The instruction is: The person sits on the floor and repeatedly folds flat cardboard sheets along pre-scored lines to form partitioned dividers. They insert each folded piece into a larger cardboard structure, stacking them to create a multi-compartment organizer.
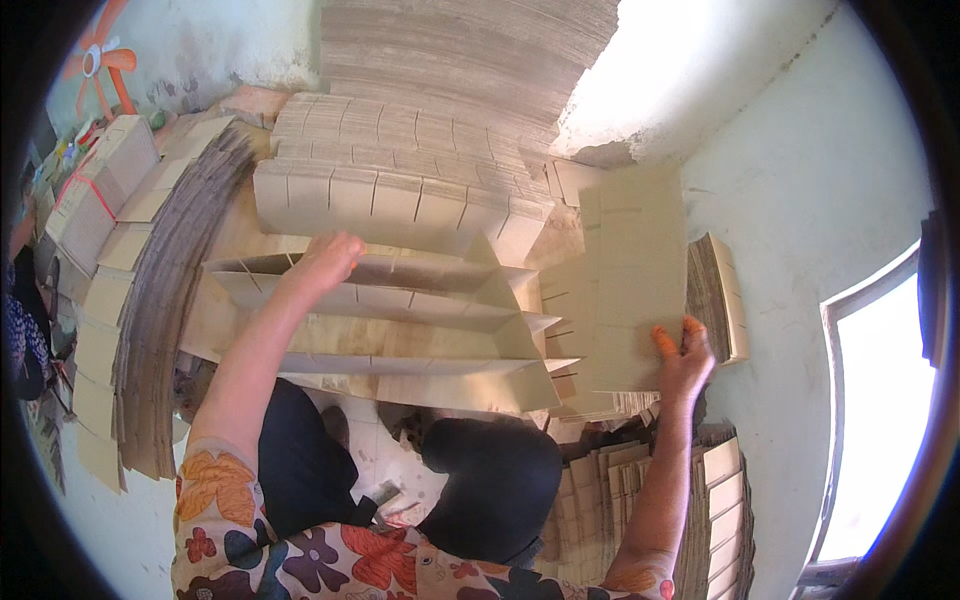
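Several long cardboard divider strips point(400, 343) stand on edge in front of me, roughly parallel, joined at the right end by a slotted crosspiece point(540, 375). My left hand point(338, 258) is closed at the top edge of the farthest standing strip point(420, 270), its fingertips partly hidden. To the right, my right hand point(685, 352) pinches the lower right corner of a slotted cardboard sheet point(635, 270) between thumb and fingers. This sheet is raised upright and covers part of the cardboard behind it.
Stacked slotted cardboard point(400, 200) lies beyond the strips. Tall piles of strips point(165, 310) line the left, and more cardboard point(720, 300) leans by the right wall. Further stacks point(620, 500) sit low right. An orange fan point(95, 60) is far left; a bright opening point(880, 390) is right.
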A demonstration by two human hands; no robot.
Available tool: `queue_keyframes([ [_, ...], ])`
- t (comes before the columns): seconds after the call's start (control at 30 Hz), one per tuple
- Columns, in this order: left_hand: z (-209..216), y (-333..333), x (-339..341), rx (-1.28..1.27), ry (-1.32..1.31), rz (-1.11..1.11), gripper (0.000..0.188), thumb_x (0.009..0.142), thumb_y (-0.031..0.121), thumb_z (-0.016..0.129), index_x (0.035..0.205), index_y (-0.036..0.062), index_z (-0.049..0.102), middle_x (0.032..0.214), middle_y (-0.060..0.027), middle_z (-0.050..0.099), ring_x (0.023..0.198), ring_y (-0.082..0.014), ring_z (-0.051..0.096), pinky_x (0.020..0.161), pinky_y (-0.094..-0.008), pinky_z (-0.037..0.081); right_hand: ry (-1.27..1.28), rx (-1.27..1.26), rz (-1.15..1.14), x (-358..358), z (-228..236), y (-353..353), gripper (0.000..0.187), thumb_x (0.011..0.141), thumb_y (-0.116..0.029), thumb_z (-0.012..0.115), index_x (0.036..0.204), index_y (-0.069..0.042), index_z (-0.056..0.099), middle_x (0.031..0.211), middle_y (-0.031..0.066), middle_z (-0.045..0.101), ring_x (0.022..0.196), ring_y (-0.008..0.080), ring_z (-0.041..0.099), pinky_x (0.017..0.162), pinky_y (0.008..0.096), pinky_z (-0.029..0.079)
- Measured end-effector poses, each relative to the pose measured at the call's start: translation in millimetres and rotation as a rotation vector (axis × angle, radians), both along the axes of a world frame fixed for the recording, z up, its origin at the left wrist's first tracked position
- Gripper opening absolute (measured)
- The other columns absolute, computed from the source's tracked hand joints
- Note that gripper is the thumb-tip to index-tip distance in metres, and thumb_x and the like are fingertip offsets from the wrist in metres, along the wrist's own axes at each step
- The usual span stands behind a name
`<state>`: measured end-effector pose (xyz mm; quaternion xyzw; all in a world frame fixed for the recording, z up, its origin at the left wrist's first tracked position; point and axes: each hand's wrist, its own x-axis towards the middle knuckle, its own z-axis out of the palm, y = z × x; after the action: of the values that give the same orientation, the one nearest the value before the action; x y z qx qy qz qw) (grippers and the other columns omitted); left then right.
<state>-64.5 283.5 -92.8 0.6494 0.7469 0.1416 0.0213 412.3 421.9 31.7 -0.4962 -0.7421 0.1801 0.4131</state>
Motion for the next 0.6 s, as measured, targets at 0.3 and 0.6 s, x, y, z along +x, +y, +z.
queue_keyframes([
  [0.3, -3, 12, -8, -0.001, -0.044, 0.054, 0.014, 0.067, -0.009, 0.060, 0.068, -0.0005, 0.049, 0.070, -0.0212, 0.056, 0.070, -0.0390, 0.058, 0.062, -0.0468, 0.045, 0.470, -0.529, 0.204, -28, -63, 5, 0.017, 0.084, -0.004, 0.067, 0.098, 0.002, 0.061, 0.084, 0.0078, 0.068, 0.071, 0.0110, 0.062, 0.065, 0.0224, 0.049],
  [0.6, 26, -8, 26, 0.412, 0.067, -0.148, 0.035, 0.079, 0.021, 0.069, 0.105, 0.0022, 0.057, 0.084, -0.0117, 0.063, 0.091, -0.0283, 0.059, 0.085, -0.0415, 0.042, 0.127, -0.605, 0.125, -5, -82, 11, 0.013, 0.085, -0.014, 0.068, 0.086, -0.003, 0.062, 0.074, -0.0016, 0.058, 0.064, 0.0069, 0.050, 0.057, 0.0228, 0.041],
])
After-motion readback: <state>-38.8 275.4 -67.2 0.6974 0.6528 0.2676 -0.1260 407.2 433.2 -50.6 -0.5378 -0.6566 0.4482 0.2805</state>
